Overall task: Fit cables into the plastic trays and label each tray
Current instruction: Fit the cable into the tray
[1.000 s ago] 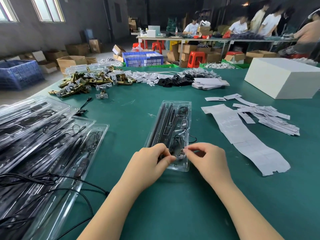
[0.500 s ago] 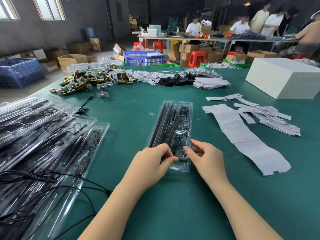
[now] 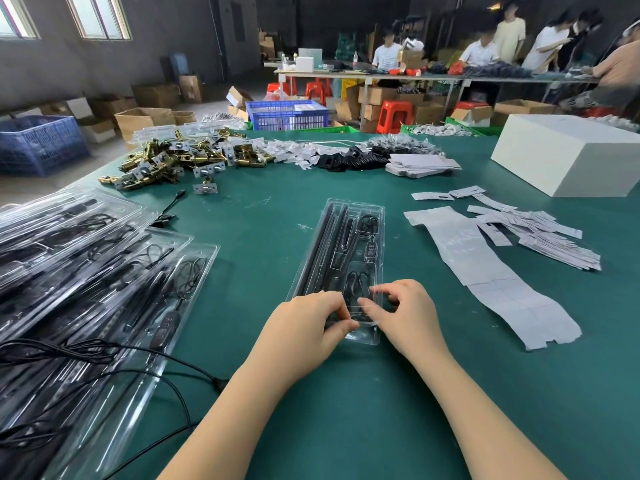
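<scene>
Clear plastic blister tray (image 3: 372, 216) mid green table (image 3: 270, 393) | left hand (image 3: 304, 323), right hand (image 3: 405, 315) pinch black cable (image 3: 356, 289) at its near edge | bare felt around; stacked filled trays (image 3: 86, 271) left, white label strip (image 3: 485, 271) right.

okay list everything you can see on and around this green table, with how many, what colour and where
tray: one, clear, table centre, black cable inside
filled trays: several, clear, stacked at left
loose cables: black, near left
label strip: one, white, right of tray
paper tags: many, white, far right
white box: one, far right
metal parts: pile, brass, far left
blue crates: two, floor behind
people: several, back table
left hand: on tray's near end
right hand: on tray's near end
</scene>
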`<action>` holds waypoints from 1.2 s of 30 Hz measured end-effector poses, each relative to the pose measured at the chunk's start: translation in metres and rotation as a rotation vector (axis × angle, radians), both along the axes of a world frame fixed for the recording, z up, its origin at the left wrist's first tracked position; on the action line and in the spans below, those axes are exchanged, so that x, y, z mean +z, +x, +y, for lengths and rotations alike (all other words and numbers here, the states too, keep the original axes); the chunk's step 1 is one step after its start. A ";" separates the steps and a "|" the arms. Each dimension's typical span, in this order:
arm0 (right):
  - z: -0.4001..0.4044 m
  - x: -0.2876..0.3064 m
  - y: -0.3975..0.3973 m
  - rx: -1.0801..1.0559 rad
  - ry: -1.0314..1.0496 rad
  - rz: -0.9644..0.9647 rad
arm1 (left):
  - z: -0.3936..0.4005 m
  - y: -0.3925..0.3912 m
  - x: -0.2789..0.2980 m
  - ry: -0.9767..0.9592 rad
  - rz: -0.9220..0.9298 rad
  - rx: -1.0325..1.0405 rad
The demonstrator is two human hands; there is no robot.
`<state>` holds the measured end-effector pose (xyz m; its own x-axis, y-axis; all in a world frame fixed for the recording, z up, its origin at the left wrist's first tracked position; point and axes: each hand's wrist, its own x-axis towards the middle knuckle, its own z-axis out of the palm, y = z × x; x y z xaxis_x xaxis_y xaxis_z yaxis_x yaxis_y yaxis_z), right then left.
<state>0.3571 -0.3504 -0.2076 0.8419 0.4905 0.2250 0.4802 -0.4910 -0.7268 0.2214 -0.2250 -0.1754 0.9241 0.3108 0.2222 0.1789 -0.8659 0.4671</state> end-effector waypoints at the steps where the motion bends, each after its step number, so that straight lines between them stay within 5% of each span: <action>1: 0.000 0.001 0.001 0.000 0.000 0.011 | 0.000 0.000 0.000 0.001 0.000 -0.002; 13: 0.000 0.004 0.002 0.015 -0.008 0.025 | 0.002 0.001 0.000 0.075 0.105 -0.008; 24: 0.003 0.002 0.003 -0.019 -0.065 0.034 | 0.000 -0.002 0.001 0.056 0.002 -0.019; 30: 0.012 -0.002 0.004 0.017 -0.410 -0.026 | -0.001 -0.002 0.006 0.091 0.026 -0.047; 36: 0.012 -0.002 0.006 0.051 -0.467 -0.050 | -0.002 -0.002 0.007 0.074 0.041 -0.041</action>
